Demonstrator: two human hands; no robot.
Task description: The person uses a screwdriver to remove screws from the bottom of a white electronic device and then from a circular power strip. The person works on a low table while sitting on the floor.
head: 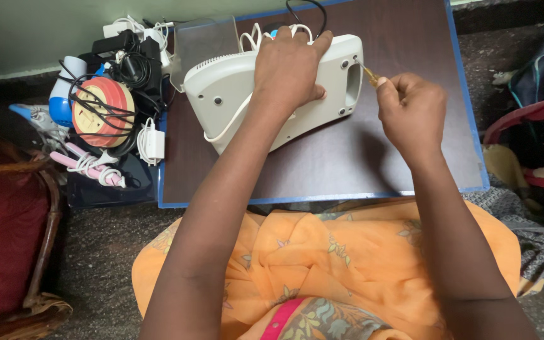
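A white plastic appliance [221, 88] lies underside up on a dark brown board with a blue edge [322, 164]. My left hand [288, 66] presses flat on the appliance's base, fingers over its far rim. My right hand [410, 113] is closed around a small screwdriver with a yellowish handle [369, 74]. Its tip points at a screw hole near the appliance's handle opening [351, 85]. A white cord [234, 116] runs from under my left wrist along the appliance.
Left of the board lies a heap of gadgets: an orange and white cable reel [103, 112], black cables, a white charger [154, 143], a pink tool [89, 167]. A wicker basket with red cloth [7, 214] stands far left. Bags [536, 132] sit at right.
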